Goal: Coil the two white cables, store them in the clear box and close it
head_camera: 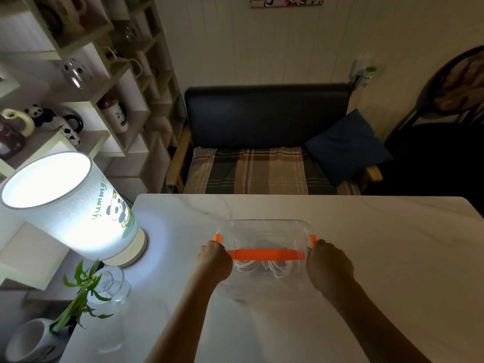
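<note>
A clear plastic box (pixel 264 229) with an orange handle (pixel 264 254) across its lid and orange side clips sits in the middle of the white table (pixel 379 258). Through the lid, white cables (pixel 277 269) show coiled inside. My left hand (pixel 213 259) is clenched against the box's left end, by the left orange clip. At the right end, my right hand (pixel 328 263) presses against the right clip in the same way. The lid lies on the box; whether the clips are latched is hidden by my hands.
A lit lamp (pixel 70 205) with a panda print stands at the table's left edge. In front of it are a glass vase (pixel 112 284) with green stalks and a white mug (pixel 28 341). Beyond the table is a dark bench (pixel 262 163) with a plaid cushion.
</note>
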